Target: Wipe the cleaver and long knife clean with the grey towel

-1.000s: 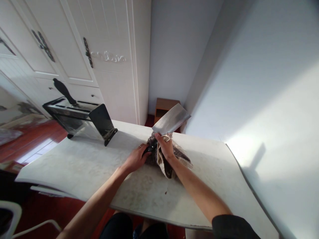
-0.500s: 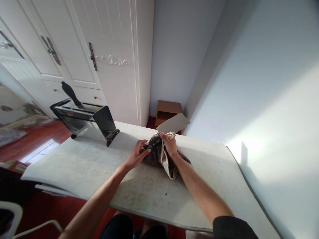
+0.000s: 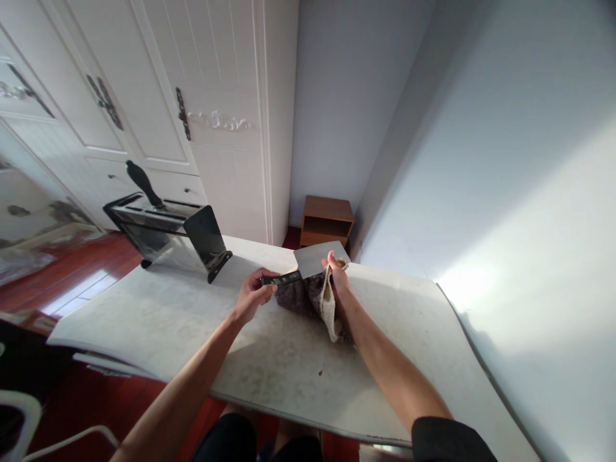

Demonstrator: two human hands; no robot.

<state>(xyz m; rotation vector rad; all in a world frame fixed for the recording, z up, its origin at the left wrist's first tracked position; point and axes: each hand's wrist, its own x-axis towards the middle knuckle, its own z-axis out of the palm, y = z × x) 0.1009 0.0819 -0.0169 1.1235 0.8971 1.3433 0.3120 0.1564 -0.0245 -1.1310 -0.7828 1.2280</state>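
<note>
My left hand (image 3: 251, 295) grips the black handle of a cleaver (image 3: 315, 258) near its end. The wide grey blade points away to the right, above the far part of the table. My right hand (image 3: 337, 277) is closed on a dark brown cloth with a cream underside (image 3: 301, 296), its thumb up by the blade. The cloth bunches beneath the handle and hangs down to the tabletop. Folds of cloth hide part of the right fingers.
A knife block (image 3: 163, 224) with clear sides and one black-handled knife stands on the left of the white table (image 3: 269, 372). Behind are a white wardrobe (image 3: 226, 160) and a small brown cabinet (image 3: 327, 208). A pale wall (image 3: 520, 192) borders the right side.
The cleaver has swung and shifted left, so more of its handle shows out of the cloth. My left hand has moved left with it; my right hand has shifted slightly right.
</note>
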